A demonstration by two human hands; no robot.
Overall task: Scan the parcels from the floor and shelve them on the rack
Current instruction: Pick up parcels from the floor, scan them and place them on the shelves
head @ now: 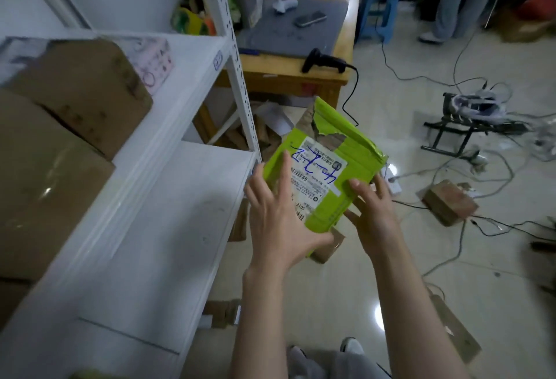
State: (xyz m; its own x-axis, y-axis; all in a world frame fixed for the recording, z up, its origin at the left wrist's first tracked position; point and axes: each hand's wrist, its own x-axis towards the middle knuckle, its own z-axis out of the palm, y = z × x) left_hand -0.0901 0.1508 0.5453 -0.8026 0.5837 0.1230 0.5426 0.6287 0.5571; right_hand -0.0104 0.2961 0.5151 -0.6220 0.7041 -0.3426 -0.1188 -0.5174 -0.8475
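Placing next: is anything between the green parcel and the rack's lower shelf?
Nothing visible does. The green parcel, gripped by the right hand with the left hand flat on it, hangs just off the lower shelf, bare there. Only the upright post stands close, by its far left corner.

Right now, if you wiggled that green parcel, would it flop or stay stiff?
Probably fairly stiff: the green parcel stays flat though the left hand and right hand hold only its lower part. Likely light, since it stands up in a loose hold. The torn corner shows brown paper, so it might rip further.
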